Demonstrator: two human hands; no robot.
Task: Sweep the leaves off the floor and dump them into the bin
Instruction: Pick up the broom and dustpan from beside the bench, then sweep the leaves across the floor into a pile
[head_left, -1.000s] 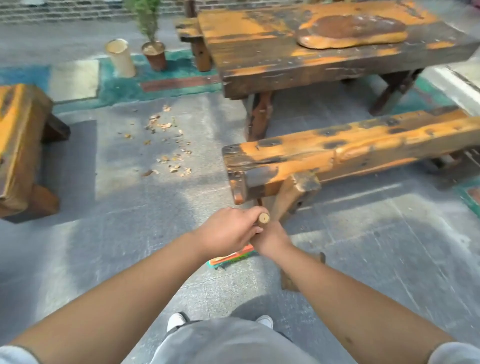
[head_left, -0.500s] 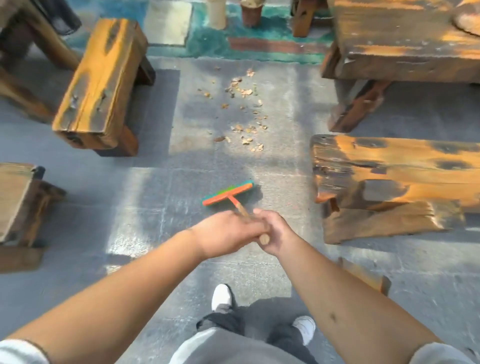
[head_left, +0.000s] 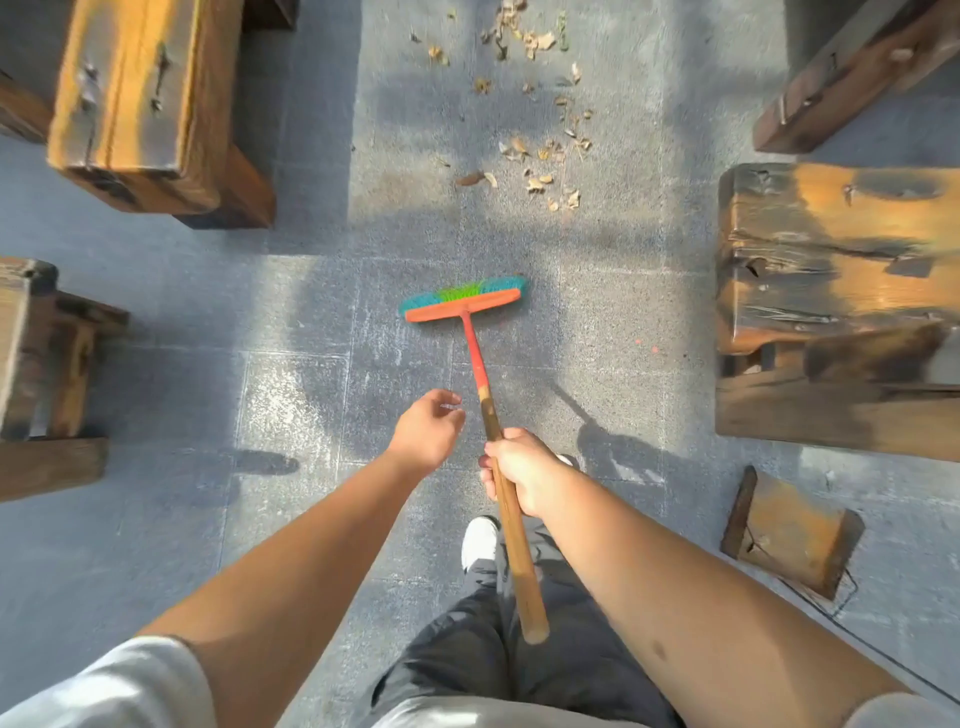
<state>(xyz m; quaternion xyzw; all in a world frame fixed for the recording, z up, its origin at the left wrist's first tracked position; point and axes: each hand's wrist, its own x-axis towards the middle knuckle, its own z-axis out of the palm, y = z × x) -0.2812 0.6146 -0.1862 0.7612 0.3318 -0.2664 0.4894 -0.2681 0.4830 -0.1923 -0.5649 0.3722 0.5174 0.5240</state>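
Observation:
A broom with an orange head and blue-green bristles (head_left: 464, 300) rests on the grey paved floor ahead of me. Its wooden handle (head_left: 511, 530) slants back toward my legs. My right hand (head_left: 521, 470) grips the handle partway up. My left hand (head_left: 428, 428) hovers just left of the handle, fingers loosely curled, holding nothing. Dry brown leaves (head_left: 540, 150) lie scattered on the floor beyond the broom head, between the benches. No bin is in view.
Weathered orange-brown wooden benches stand at the upper left (head_left: 140, 98), left edge (head_left: 31, 353) and right (head_left: 841, 291). A table's edge (head_left: 852, 78) shows at the upper right. A small wooden block (head_left: 789, 535) lies near my right foot.
My view has tilted down and moved toward the leaves. My left hand has let go of the handle. The right hand has slid lower down the handle, and the broom head now lies farther forward.

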